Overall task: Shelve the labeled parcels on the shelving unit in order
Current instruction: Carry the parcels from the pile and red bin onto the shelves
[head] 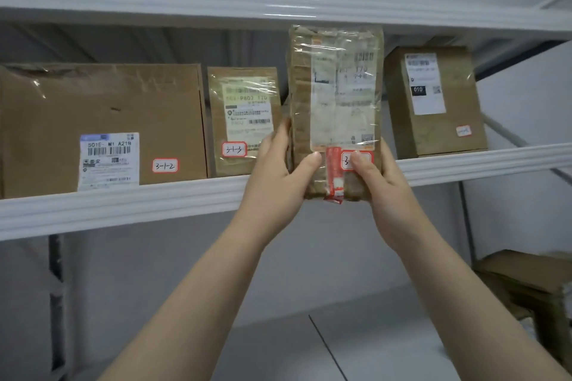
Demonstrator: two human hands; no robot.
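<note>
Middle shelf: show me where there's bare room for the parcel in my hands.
The one open slot lies between the 3-1-3 parcel and the 010 box, mostly hidden behind the held parcel. Leftward it is crowded: the 3-1-2 box stands nearly against 3-1-3. Right of the 010 box the shelf seems bare.

left hand [280, 170] bare, left forearm [198, 288] unsleeved to lower frame edge | right hand [382, 178] and right forearm [458, 288] likewise | thumbnails seemingly short

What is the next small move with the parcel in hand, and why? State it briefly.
Probably slide the held parcel forward onto the shelf, into the gap between the 3-1-3 parcel and the right-hand box. The left hand and right hand grip its lower end, upright, directly before that gap.
</note>
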